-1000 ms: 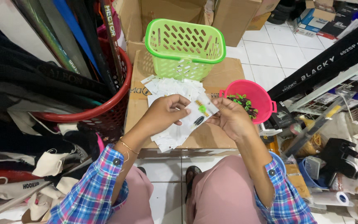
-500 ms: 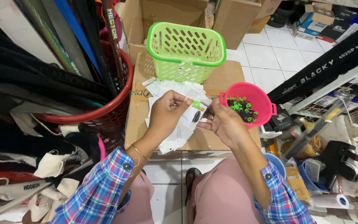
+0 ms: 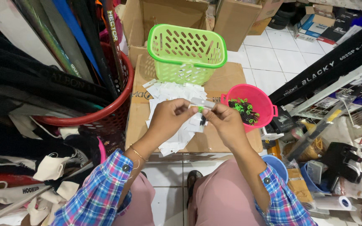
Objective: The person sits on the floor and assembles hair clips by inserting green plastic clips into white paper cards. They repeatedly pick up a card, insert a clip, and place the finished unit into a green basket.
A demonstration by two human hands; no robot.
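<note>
item: left hand [image 3: 170, 119], centre of the frame, fingers pinched shut on one end of a small clear bag [image 3: 201, 103]. we count this bag as the piece in work.

item: right hand [image 3: 227, 121], just right of it, fingertips closed on the bag's other end, where a small green piece [image 3: 200, 109] sits at the edge. we cannot tell whether that piece is inside the bag yet or only at its mouth.

item: heap of white packets [image 3: 177, 90], under and behind the hands, lying on a flat cardboard box [image 3: 221, 77]. we judge these as stock not yet dealt with; there are many.

item: pink bowl [image 3: 254, 94], right of centre, touching the box edge, holding a fair number of green and dark small pieces [image 3: 244, 109].

item: green basket [image 3: 186, 54], upper centre, standing on the box. a few white packets show through its lower holes, so we judge that little is finished and most is left.

item: red basket [image 3: 105, 111], left, holding long rods.
</note>
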